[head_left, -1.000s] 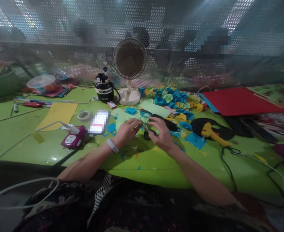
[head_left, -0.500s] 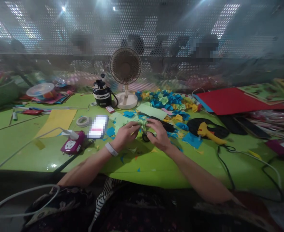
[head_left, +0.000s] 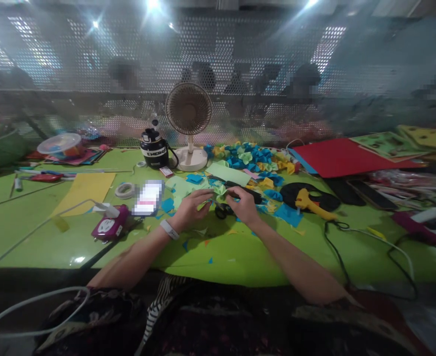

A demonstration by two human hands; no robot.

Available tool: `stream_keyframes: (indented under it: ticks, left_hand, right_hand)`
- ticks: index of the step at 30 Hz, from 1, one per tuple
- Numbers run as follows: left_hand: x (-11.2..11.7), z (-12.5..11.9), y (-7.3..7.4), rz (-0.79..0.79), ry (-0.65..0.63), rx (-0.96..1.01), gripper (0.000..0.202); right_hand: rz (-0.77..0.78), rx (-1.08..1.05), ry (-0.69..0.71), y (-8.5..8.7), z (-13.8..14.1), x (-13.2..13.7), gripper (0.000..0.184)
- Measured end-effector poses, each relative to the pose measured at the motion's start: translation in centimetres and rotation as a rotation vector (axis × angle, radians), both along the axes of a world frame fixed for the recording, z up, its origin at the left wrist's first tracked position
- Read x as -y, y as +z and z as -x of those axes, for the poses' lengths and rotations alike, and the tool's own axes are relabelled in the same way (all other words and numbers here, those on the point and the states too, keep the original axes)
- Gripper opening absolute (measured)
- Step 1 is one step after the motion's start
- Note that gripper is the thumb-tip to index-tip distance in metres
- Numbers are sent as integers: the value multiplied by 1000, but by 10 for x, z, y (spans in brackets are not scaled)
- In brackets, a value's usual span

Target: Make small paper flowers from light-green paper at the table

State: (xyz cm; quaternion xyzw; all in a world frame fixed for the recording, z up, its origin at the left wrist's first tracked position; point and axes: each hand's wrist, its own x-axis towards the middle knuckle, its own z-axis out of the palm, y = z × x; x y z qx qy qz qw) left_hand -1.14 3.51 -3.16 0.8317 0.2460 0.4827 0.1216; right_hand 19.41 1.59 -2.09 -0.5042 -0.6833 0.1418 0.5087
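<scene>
My left hand point(head_left: 190, 207) and my right hand point(head_left: 244, 205) meet over the green table point(head_left: 36, 232), both pinching a small light-green folded paper piece point(head_left: 220, 192). The fingers of each hand are curled onto it. A white band sits on my left wrist. Black scissors point(head_left: 223, 210) lie on the table just under the paper. Blue and green paper scraps point(head_left: 171, 203) lie around my hands.
A pile of blue, yellow and green paper flowers point(head_left: 255, 157) lies behind my hands, beside a small fan point(head_left: 189, 123) and a black bottle point(head_left: 153, 148). A yellow glue gun point(head_left: 310, 202) with black cable lies right. Tape roll point(head_left: 125, 189), magenta socket point(head_left: 110, 227), yellow sheet point(head_left: 84, 190) and red sheet point(head_left: 336, 155) lie around.
The view has tilted upward, so the table and hands sit lower and farther. My hands stay together on the green paper piece, fingers shifting slightly.
</scene>
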Motion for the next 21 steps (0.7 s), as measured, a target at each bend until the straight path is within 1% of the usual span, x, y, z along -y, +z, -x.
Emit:
stream_keyframes:
  ticks: [2, 5, 7, 9, 10, 12, 17, 21]
  left_hand:
    - [4, 1, 6, 155, -9, 102, 14]
    - [6, 1, 10, 416, 13, 262, 19]
    - [3, 2, 10, 520, 19, 302, 28]
    - [-1, 2, 7, 564, 21, 276, 35]
    - [-3, 3, 6, 570, 25, 247, 36]
    - [-6, 3, 1, 543, 48, 186, 30]
    - [-11, 5, -8, 359, 117, 61, 16]
    - [-11, 4, -10, 284, 141, 8, 11]
  right_hand:
    - [-7, 11, 16, 2, 1, 2, 15]
    - [-31, 45, 44, 2, 1, 3, 16]
    - [-52, 77, 48, -1, 1, 2, 15]
    - [-74, 108, 51, -4, 1, 1, 13]
    - [-88, 122, 56, -6, 1, 1, 13]
    - [-121, 150, 70, -9, 0, 0, 13]
    - [-148, 190, 98, -13, 0, -2, 15]
    - [-141, 190, 96, -16, 0, -2, 16]
